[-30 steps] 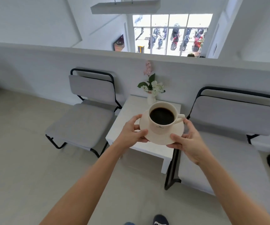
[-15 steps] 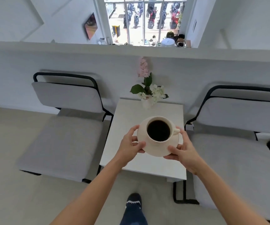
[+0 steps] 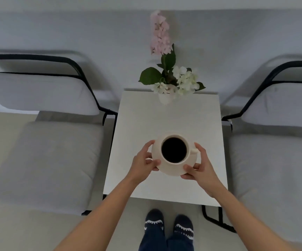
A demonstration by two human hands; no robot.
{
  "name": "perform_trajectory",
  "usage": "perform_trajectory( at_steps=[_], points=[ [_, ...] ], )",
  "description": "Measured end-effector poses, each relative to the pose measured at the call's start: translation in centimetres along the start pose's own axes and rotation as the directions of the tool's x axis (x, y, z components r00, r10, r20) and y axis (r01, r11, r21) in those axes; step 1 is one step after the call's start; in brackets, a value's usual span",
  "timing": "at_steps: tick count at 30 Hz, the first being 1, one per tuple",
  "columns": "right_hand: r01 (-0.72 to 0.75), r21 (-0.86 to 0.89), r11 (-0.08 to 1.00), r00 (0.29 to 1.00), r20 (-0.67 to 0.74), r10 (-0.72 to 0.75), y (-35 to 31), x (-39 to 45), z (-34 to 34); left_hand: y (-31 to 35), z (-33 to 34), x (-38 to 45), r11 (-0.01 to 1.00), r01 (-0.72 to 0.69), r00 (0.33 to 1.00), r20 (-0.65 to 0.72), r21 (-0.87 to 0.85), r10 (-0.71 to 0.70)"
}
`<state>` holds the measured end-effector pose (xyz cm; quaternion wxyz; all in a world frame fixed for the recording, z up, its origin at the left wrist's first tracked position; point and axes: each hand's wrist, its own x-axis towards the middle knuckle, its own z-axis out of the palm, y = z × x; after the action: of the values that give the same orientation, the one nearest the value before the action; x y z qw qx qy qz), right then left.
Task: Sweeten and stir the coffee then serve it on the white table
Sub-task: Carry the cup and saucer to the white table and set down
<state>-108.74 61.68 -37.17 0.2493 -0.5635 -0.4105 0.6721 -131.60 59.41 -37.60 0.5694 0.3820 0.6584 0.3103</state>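
Coffee cup (image 3: 174, 151) on saucer (image 3: 170, 170) over white table (image 3: 166, 120), left hand (image 3: 143, 163) and right hand (image 3: 201, 166) pinching saucer rim

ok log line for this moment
step: serving | left hand + right hand: holding saucer | cup: on saucer | over white table

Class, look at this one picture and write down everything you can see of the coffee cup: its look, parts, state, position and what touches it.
The coffee cup is round and cream-white, glossy like ceramic, with a small handle on its right side. It stands upright, filled nearly to the rim with black coffee. It sits on a matching saucer, over the middle of the white table. The left hand and the right hand grip the saucer's edges. Whether the saucer rests on the table cannot be told.
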Motion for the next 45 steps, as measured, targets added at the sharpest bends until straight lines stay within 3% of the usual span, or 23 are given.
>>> perform_trajectory(
  at_steps=[9, 19, 27, 37, 42, 45],
  points=[
    [-0.083, -0.067, 0.994, 0.996, -0.03, 0.082, 7.8, 6.8, 0.9, -8.5, 0.1, 6.5, 0.995, 0.066, 0.998, -0.001, 0.074, -0.066],
    [-0.118, -0.082, 0.99, 0.992, -0.056, 0.113, 12.6, 10.2, 1.9, -13.5, -0.2, 9.5, 0.982, 0.07, 0.997, 0.002, 0.176, -0.071],
    [-0.139, -0.119, 0.983, 0.989, -0.061, 0.132, 13.3, 11.1, 2.5, -14.6, -0.6, 9.9, 0.972, 0.065, 0.998, -0.006, 0.225, -0.066],
    [-0.141, -0.292, 0.946, 0.99, -0.036, 0.136, 13.0, 10.9, 2.4, -13.1, -0.5, 10.3, 0.925, 0.095, 0.993, 0.029, 0.369, -0.114],
    [-0.136, -0.428, 0.893, 0.987, 0.024, 0.162, 12.6, 10.5, 1.6, -12.7, -0.3, 10.5, 0.884, 0.109, 0.992, 0.01, 0.454, -0.128],
    [-0.269, -0.618, 0.739, 0.948, -0.033, 0.318, 10.0, 9.5, 0.2, -12.3, -0.6, 10.0, 0.859, 0.064, 0.998, -0.013, 0.508, -0.067]
  ],
)
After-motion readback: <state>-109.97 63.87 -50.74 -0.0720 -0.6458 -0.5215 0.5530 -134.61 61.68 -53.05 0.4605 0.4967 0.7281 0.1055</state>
